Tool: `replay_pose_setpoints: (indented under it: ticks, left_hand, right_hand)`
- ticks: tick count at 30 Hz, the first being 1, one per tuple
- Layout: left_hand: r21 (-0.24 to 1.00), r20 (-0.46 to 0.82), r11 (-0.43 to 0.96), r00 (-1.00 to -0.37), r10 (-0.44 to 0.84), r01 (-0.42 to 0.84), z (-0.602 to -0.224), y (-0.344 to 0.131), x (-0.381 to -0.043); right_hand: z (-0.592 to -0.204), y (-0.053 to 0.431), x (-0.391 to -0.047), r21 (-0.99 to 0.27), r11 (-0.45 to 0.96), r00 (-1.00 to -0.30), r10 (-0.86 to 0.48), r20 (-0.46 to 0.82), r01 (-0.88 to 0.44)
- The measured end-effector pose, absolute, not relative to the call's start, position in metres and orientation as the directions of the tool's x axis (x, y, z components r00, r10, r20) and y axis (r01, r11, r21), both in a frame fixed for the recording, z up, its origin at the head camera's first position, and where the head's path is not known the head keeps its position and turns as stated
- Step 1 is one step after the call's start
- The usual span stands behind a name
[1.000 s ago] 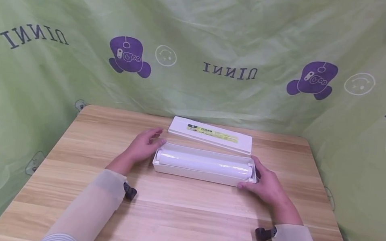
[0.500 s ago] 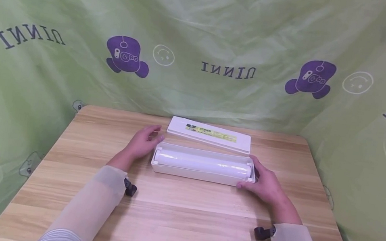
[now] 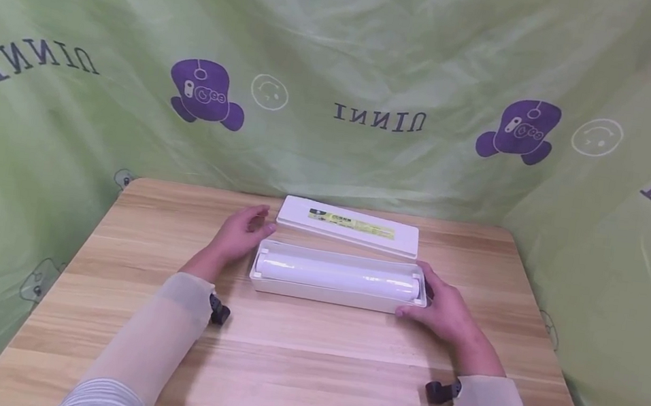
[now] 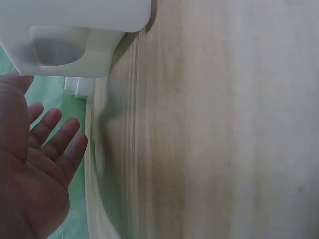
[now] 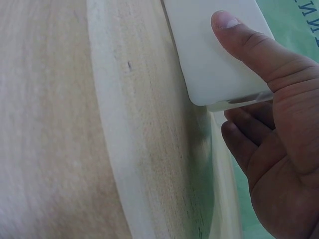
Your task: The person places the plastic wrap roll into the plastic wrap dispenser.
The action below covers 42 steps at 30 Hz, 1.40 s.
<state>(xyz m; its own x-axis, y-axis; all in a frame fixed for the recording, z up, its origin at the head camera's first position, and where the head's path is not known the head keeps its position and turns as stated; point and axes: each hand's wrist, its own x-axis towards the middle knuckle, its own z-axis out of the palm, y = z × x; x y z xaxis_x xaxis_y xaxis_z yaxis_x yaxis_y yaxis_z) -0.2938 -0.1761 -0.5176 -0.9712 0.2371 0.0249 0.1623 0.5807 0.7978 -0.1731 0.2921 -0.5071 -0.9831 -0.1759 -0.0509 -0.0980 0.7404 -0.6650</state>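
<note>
- The left hand (image 3: 238, 233) has its fingers loosely extended and grips nothing; its thumb tip is hidden behind the box end in the left wrist view, so I cannot tell whether it touches.
- The right hand (image 3: 450, 312) grips the right end of the box, thumb on the front wall; its fingertips are partly hidden behind that end.
- The box (image 3: 326, 294) lies lengthwise on the table between the hands, cut off in both wrist views.
- A shiny white roll (image 3: 337, 275) lies inside, its underside hidden by the front wall.
- Just behind the box lies a white lid (image 3: 347, 235), slightly askew; the print on its label (image 3: 353, 224) is too small to read.
- The sleeves (image 3: 147, 337) and the wooden table (image 3: 304, 365) run out of the head view's bottom edge.
- Beyond hangs a green curtain (image 3: 385, 32), its printed lettering cut off at right.
</note>
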Motion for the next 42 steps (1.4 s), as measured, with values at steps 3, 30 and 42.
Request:
replay_pose_setpoints:
  ticks: [3, 30, 42]
  left_hand:
    - [0.786, 0.031, 0.594, -0.97, 0.241, 0.173, -0.519, -0.176, -0.3]
    - [0.756, -0.009, 0.634, -0.965, 0.261, 0.164, -0.512, -0.148, -0.334]
    - [0.706, -0.01, 0.673, -0.947, 0.32, 0.22, -0.52, -0.143, -0.348]
  right_hand:
    - [-0.507, 0.292, -0.172, -0.666, 0.741, -0.983, -0.175, -0.063, -0.089]
    - [-0.507, 0.295, -0.176, -0.664, 0.738, -0.982, -0.187, -0.032, -0.119]
    - [-0.506, 0.293, -0.175, -0.662, 0.739, -0.982, -0.188, -0.03, -0.121]
